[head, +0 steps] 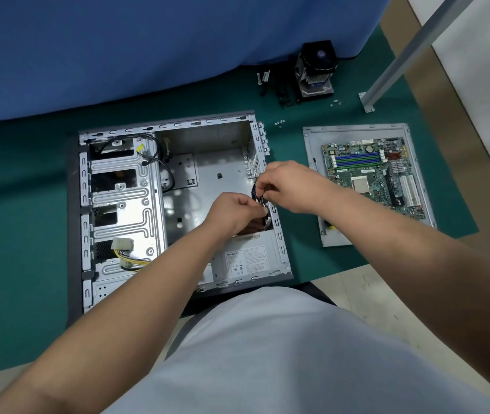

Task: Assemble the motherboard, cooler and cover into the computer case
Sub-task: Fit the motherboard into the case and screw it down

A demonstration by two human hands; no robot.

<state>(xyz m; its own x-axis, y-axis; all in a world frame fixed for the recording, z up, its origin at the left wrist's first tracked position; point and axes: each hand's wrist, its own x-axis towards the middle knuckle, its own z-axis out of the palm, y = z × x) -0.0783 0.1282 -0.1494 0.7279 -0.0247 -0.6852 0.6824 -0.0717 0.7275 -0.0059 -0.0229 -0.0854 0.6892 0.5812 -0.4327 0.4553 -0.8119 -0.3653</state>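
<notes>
— On the green mat (28, 204), what is seen?
— An open case (178, 201) is laid flat on its side. Its inside is bare grey metal, and a power box (246, 258) is set in the near corner.

— Where are the hands held?
— Both are held at the right wall of the case, close together. The left hand (231, 213) is curled, and something dark and small is pinched in its fingers. The right hand (288, 186) is curled too, and the same dark bundle, maybe wires (258, 195), is pinched by it. What the bundle is cannot be told for sure.

— Where is the board kept?
— The board (372, 177) is laid on the grey cover (315, 186), right of the case and apart from it.

— And the cooler?
— The cooler (317, 70) is stood far back on the mat, by the blue cloth (148, 40). Small screws (279, 123) are scattered between it and the case.
</notes>
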